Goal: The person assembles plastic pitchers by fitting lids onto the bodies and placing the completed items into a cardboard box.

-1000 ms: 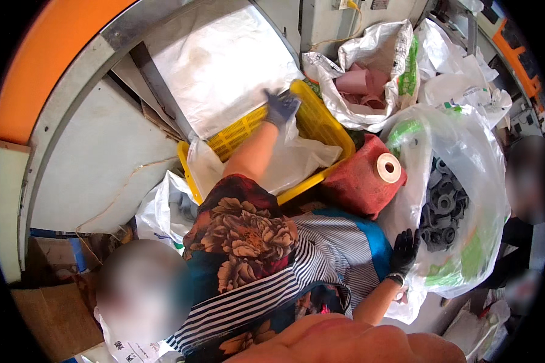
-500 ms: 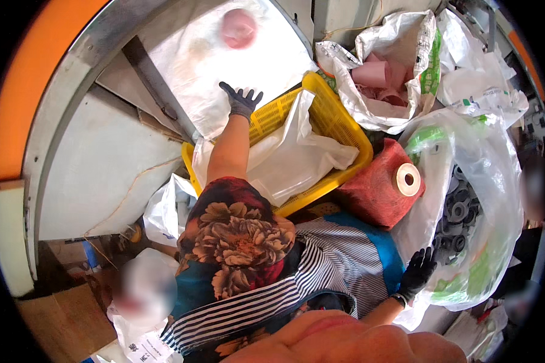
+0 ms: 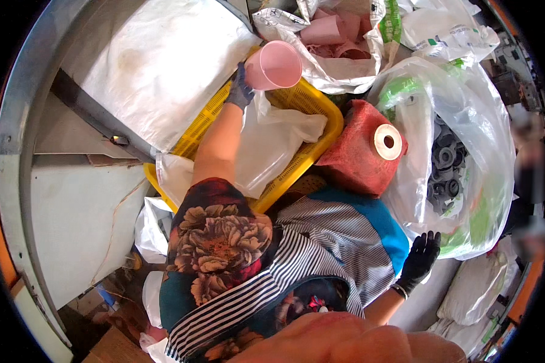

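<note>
My left hand [image 3: 241,89], in a dark glove, grips a pink plastic cone [image 3: 274,65] and holds it above the far end of a yellow mesh basket [image 3: 318,104]. The basket is lined with a white plastic sheet [image 3: 266,145]. A red yarn spool [image 3: 362,153] on a white-ended tube lies against the basket's right side. My right hand [image 3: 419,260], also gloved in black, hangs with fingers spread and nothing in it beside a large clear bag [image 3: 466,115] holding several dark grey parts.
A white sack [image 3: 339,36] with more pink cones stands behind the basket. A white cover sheet [image 3: 163,66] lies on the grey metal machine [image 3: 72,212] at left. More white bags [image 3: 475,290] sit at lower right.
My left hand reached from the basket up to the sheet, took hold of the pink cone, and now carries it over the basket. My right hand dropped slightly lower.
</note>
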`<state>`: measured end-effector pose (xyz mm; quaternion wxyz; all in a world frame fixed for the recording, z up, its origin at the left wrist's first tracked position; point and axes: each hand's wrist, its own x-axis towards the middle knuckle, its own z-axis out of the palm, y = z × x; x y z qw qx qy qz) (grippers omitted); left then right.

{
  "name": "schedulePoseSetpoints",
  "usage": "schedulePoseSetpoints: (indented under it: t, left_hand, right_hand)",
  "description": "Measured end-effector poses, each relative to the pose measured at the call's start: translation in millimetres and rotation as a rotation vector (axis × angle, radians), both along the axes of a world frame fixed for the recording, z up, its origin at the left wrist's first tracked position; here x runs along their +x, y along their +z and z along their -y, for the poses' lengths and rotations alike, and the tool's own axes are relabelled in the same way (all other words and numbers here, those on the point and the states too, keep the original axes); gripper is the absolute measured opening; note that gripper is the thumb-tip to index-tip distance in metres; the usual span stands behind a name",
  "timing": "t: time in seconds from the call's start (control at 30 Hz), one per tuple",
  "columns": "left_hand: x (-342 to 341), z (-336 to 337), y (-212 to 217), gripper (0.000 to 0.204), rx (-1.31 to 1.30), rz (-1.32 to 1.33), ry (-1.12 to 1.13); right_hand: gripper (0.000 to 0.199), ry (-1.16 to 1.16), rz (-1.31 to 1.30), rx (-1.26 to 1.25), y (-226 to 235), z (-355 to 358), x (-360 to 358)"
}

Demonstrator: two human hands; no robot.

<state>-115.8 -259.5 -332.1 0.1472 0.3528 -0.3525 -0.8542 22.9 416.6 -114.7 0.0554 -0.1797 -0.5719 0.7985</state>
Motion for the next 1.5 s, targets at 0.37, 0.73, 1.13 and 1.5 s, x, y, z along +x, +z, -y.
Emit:
schedulePoseSetpoints:
  t: [0.37,0.73,1.13,1.5]
  left_hand:
    - [74.6,-128.3,258.2,0.042,-1.337,-0.41,-0.333]
    - [128.5,-349.1,267.2,0.043,-1.714,-1.367,-0.276]
    - [109.2,-406.8,237.6,0.029,-1.895,-1.538,-1.167]
    - [50.1,-427.5,248.4,0.04,0.591,-0.338,-1.129]
  right_hand:
    - [0.081,0.658,-0.245,0.637,21.2,128.6,-38.2]
    - [0.135,0.558,-0.521,0.701,35.0,75.8,14.1]
    - [0.12,0.587,-0.421,0.802,-9.5,41.2,31.9]
    - [0.133,0.581,-0.415,0.68,-15.6,40.4,32.5]
